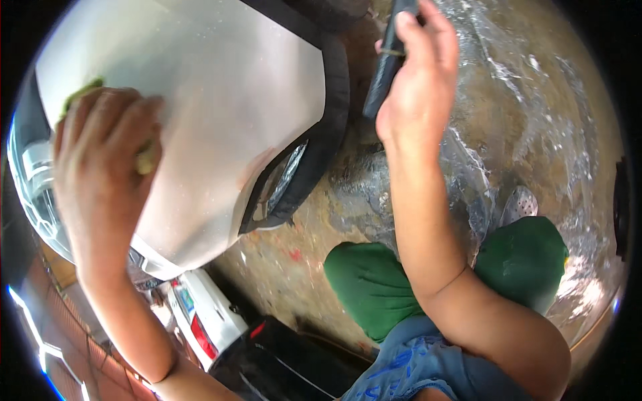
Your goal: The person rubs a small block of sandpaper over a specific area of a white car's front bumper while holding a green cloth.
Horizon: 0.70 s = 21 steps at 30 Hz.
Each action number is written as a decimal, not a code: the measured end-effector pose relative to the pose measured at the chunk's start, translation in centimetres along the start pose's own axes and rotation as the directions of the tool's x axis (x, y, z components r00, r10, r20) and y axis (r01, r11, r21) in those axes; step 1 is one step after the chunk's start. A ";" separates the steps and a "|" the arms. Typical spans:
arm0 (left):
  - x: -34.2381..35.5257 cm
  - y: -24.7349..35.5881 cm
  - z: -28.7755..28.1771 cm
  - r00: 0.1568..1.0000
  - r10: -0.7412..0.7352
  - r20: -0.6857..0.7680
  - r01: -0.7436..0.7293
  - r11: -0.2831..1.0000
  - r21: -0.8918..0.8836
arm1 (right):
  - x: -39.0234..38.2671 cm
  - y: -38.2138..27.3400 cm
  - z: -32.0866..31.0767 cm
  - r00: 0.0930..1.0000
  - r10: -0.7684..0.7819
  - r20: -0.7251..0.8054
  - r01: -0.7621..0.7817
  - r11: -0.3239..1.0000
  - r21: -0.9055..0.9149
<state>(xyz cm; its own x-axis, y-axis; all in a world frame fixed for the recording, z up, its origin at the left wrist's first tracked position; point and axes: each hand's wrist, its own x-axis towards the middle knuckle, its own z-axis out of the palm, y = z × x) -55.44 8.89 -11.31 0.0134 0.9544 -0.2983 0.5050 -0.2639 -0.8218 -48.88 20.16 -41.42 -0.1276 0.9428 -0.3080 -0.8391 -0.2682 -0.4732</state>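
My left hand point(103, 144), slightly blurred, is closed round a yellow-green sponge or cloth point(80, 95); bits of it show beyond the fingertips and beside the thumb. It is at the silver car's body panel point(227, 100), which is wet with droplets and bounded by black trim point(336, 87). Whether the sponge presses on the panel is hidden by the hand. Off to the right of the car, my right hand point(421, 77) grips a long black handle-like object point(384, 79) with a thin band round it. Its far end leaves the picture, so its kind is unclear.
Below me lies a wet, shiny concrete floor point(535, 127). A car light point(281, 177) sits at the panel's lower corner. A white car with a red tail light point(204, 336) and a black glossy vehicle point(281, 364) stand at lower left. My green-clad knees point(374, 281) are bent near the silver car.
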 end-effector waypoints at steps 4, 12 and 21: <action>1.4 -1.6 -1.2 0.982 0.023 0.188 -0.025 1.000 0.009 | 1.1 -0.4 2.2 0.995 0.027 -0.097 -0.018 0.996 0.092; -1.9 0.3 -0.8 0.950 0.025 0.310 0.006 0.995 -0.102 | -3.9 2.9 1.8 0.949 0.310 0.062 -0.299 0.944 -0.135; -5.0 -0.7 -2.5 0.949 -0.071 0.308 0.080 0.997 -0.018 | -5.7 3.5 -0.6 0.871 0.021 0.491 0.162 0.931 -0.327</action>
<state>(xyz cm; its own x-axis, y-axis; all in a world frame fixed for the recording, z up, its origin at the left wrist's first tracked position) -53.69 4.65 -8.02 -0.2886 0.8812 -0.3744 0.5202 -0.1840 -0.8340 -50.78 13.73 -41.78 -0.3887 0.9125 0.1274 -0.6289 -0.1617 -0.7604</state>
